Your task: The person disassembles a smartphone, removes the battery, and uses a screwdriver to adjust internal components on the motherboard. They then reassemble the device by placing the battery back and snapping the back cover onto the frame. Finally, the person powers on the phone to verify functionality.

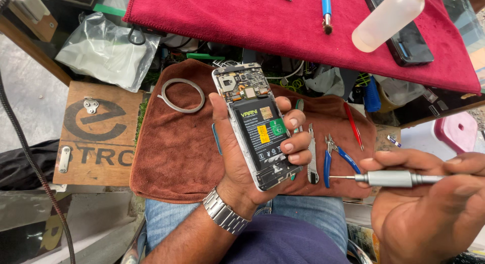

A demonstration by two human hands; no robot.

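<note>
My left hand (237,160) holds an opened phone (255,123) upright, its back cover off, showing a black battery with yellow and green stickers and the circuit board at the top. A metal watch sits on that wrist. My right hand (429,203) grips a silver precision screwdriver (391,178), its thin tip pointing left toward the phone's lower edge, a short gap away. Both hands hover above a brown cloth (174,148) spread on my lap.
On the brown cloth lie a grey ring (182,94), a utility knife (312,158), blue-handled cutters (333,158) and a red pen (353,125). A red cloth (242,16) above carries a blue-handled tool (326,9), a dark phone (404,36) and a translucent bottle (386,19). A wooden board (98,135) lies left.
</note>
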